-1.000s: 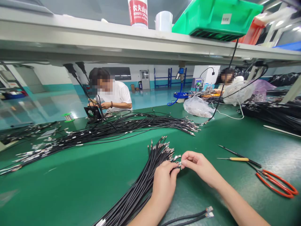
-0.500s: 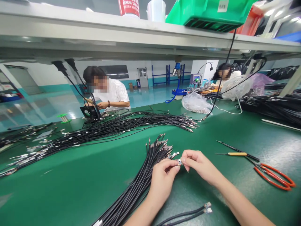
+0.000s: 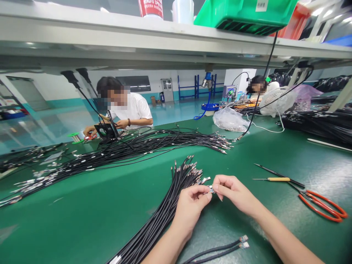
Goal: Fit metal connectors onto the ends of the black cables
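Observation:
A bundle of black cables (image 3: 162, 216) with metal terminals at their far ends lies diagonally on the green bench (image 3: 90, 209). My left hand (image 3: 191, 207) and my right hand (image 3: 233, 192) meet just right of the bundle's tip. Both pinch a small metal connector (image 3: 211, 189) on one cable's end, fingers closed round it. Two short cables with connectors (image 3: 220, 250) lie in front, between my forearms.
Red-handled scissors (image 3: 321, 207), a wooden-handled pick (image 3: 275, 179) and a thin black tool (image 3: 277, 175) lie at the right. A long pile of black cables (image 3: 123, 150) crosses the bench behind. Two other people work opposite. A shelf with a green bin (image 3: 244, 14) hangs overhead.
My hands stay together on the connector, with only slight finger shifts. The person opposite has reached a hand out to the left, toward a spool.

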Action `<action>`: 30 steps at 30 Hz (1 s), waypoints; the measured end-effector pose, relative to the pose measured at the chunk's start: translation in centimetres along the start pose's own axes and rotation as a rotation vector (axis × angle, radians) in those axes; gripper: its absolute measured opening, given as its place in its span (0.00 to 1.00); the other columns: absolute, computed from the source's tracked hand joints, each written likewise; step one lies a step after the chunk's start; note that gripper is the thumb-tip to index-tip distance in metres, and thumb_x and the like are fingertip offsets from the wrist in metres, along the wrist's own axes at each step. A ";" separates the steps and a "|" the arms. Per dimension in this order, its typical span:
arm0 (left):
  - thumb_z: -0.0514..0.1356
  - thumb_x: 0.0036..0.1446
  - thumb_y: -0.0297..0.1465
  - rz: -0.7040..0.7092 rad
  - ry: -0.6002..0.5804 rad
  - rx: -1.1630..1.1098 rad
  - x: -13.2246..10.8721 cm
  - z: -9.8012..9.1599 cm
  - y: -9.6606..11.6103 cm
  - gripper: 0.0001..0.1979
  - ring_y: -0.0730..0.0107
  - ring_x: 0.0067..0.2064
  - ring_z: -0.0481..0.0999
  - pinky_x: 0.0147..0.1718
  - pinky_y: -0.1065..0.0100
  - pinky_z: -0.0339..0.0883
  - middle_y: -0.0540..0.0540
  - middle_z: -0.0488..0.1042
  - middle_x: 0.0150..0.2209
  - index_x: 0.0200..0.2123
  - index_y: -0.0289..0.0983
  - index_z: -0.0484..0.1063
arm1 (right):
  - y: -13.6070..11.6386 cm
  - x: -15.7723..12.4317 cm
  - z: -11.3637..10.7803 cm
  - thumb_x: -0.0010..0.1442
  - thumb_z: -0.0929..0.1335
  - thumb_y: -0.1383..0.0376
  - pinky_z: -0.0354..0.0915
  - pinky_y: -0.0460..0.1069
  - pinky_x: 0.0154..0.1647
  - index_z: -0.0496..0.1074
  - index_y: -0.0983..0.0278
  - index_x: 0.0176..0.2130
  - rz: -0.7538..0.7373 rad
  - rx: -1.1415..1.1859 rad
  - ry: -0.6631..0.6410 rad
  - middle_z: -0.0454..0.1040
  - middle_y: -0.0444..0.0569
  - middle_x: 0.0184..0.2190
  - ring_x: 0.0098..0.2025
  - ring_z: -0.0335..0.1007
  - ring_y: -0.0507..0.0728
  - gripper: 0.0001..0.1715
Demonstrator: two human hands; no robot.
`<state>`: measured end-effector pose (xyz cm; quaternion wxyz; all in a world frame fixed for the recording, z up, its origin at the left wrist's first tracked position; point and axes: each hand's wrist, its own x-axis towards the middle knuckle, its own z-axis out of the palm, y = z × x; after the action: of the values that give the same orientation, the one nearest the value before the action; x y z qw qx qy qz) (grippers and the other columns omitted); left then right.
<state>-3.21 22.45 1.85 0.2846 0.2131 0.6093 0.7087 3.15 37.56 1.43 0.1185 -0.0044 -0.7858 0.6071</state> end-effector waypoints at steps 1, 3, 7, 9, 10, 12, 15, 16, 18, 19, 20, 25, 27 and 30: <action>0.66 0.42 0.30 -0.009 0.001 -0.007 0.0 0.0 0.1 0.08 0.73 0.31 0.68 0.34 0.72 0.60 0.47 0.75 0.28 0.29 0.33 0.76 | 0.0 0.0 0.0 0.57 0.64 0.59 0.53 0.46 0.28 0.62 0.64 0.21 0.005 -0.004 0.001 0.62 0.40 0.17 0.23 0.56 0.50 0.16; 0.66 0.42 0.30 -0.028 0.002 -0.017 0.0 -0.1 0.1 0.08 0.74 0.29 0.67 0.33 0.73 0.59 0.47 0.75 0.27 0.28 0.33 0.77 | 0.0 0.0 0.1 0.57 0.64 0.58 0.53 0.46 0.28 0.62 0.64 0.21 0.013 -0.012 0.000 0.61 0.40 0.17 0.23 0.56 0.50 0.17; 0.65 0.42 0.29 -0.073 -0.013 -0.028 -0.1 0.0 0.2 0.05 0.81 0.23 0.60 0.29 0.75 0.57 0.51 0.71 0.23 0.26 0.34 0.76 | -0.1 0.0 0.1 0.57 0.64 0.58 0.52 0.46 0.27 0.62 0.64 0.21 0.010 -0.006 -0.013 0.61 0.40 0.17 0.22 0.55 0.50 0.17; 0.64 0.43 0.29 -0.077 -0.025 -0.026 -0.1 0.0 0.3 0.04 0.83 0.21 0.56 0.27 0.75 0.54 0.52 0.69 0.21 0.25 0.34 0.76 | 0.0 0.0 0.1 0.57 0.64 0.58 0.52 0.46 0.27 0.62 0.64 0.21 0.010 0.011 -0.022 0.61 0.40 0.16 0.22 0.54 0.50 0.17; 0.64 0.43 0.29 -0.075 -0.028 -0.025 -0.1 0.0 0.3 0.04 0.83 0.20 0.54 0.26 0.75 0.53 0.53 0.68 0.21 0.25 0.33 0.76 | 0.0 0.1 0.1 0.57 0.63 0.58 0.52 0.46 0.27 0.62 0.64 0.21 0.010 0.020 -0.027 0.61 0.40 0.16 0.22 0.54 0.50 0.17; 0.64 0.43 0.29 -0.073 -0.028 -0.029 -0.1 0.1 0.3 0.05 0.83 0.20 0.52 0.25 0.75 0.51 0.54 0.67 0.20 0.25 0.33 0.76 | 0.0 0.1 0.1 0.57 0.63 0.58 0.52 0.46 0.27 0.61 0.64 0.22 0.007 0.030 -0.032 0.61 0.40 0.17 0.22 0.54 0.50 0.17; 0.64 0.41 0.29 -0.085 -0.008 -0.040 -0.1 0.1 0.4 0.05 0.83 0.20 0.51 0.24 0.74 0.49 0.54 0.66 0.19 0.24 0.32 0.76 | 0.0 0.0 0.1 0.58 0.63 0.58 0.52 0.46 0.27 0.61 0.64 0.22 -0.010 0.016 -0.033 0.60 0.40 0.17 0.23 0.54 0.50 0.17; 0.64 0.40 0.29 -0.090 0.000 -0.042 -0.1 0.1 0.4 0.06 0.83 0.20 0.51 0.24 0.74 0.49 0.54 0.66 0.19 0.24 0.32 0.76 | 0.0 0.0 0.0 0.58 0.63 0.58 0.52 0.46 0.27 0.61 0.64 0.22 -0.015 0.005 -0.031 0.60 0.39 0.18 0.23 0.54 0.50 0.17; 0.65 0.39 0.30 -0.095 0.012 -0.047 -0.1 0.1 0.4 0.06 0.82 0.20 0.51 0.23 0.74 0.48 0.53 0.65 0.19 0.23 0.32 0.75 | -0.1 0.0 0.0 0.58 0.63 0.58 0.52 0.46 0.27 0.61 0.64 0.22 -0.024 -0.018 -0.029 0.60 0.39 0.18 0.23 0.55 0.50 0.17; 0.65 0.39 0.30 -0.096 0.014 -0.049 -0.1 0.1 0.4 0.07 0.82 0.20 0.51 0.23 0.73 0.47 0.53 0.65 0.19 0.23 0.32 0.75 | -0.2 -0.1 0.0 0.58 0.63 0.58 0.52 0.46 0.28 0.61 0.64 0.22 -0.029 -0.030 -0.028 0.60 0.40 0.18 0.24 0.55 0.50 0.17; 0.65 0.39 0.30 -0.097 0.012 -0.050 -0.1 0.1 0.4 0.07 0.82 0.20 0.51 0.23 0.73 0.46 0.53 0.65 0.19 0.23 0.32 0.75 | -0.2 -0.1 0.0 0.58 0.63 0.58 0.53 0.46 0.28 0.61 0.64 0.22 -0.034 -0.040 -0.029 0.61 0.40 0.19 0.24 0.55 0.50 0.17; 0.64 0.40 0.30 -0.089 -0.005 -0.028 -0.1 0.0 0.4 0.07 0.81 0.20 0.49 0.22 0.72 0.43 0.53 0.63 0.19 0.23 0.31 0.75 | -0.3 -0.1 0.0 0.58 0.63 0.59 0.53 0.46 0.28 0.62 0.64 0.23 -0.045 -0.057 -0.032 0.61 0.41 0.20 0.25 0.56 0.51 0.16; 0.63 0.41 0.31 -0.090 -0.006 -0.023 -0.1 0.0 0.3 0.07 0.81 0.21 0.50 0.22 0.72 0.42 0.53 0.63 0.19 0.23 0.31 0.75 | -0.3 -0.1 0.1 0.58 0.63 0.58 0.53 0.46 0.28 0.62 0.63 0.23 -0.035 -0.060 -0.028 0.61 0.41 0.19 0.25 0.56 0.51 0.16; 0.63 0.41 0.32 -0.100 0.001 -0.030 -0.1 -0.1 0.0 0.08 0.81 0.20 0.49 0.21 0.72 0.40 0.53 0.62 0.18 0.23 0.31 0.74 | -0.3 0.0 0.2 0.58 0.63 0.57 0.53 0.46 0.28 0.61 0.63 0.21 -0.013 -0.056 -0.017 0.61 0.40 0.18 0.24 0.56 0.51 0.18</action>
<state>-3.22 22.34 1.87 0.3226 0.1777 0.6089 0.7026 3.17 37.27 1.68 0.1156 0.0025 -0.8033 0.5843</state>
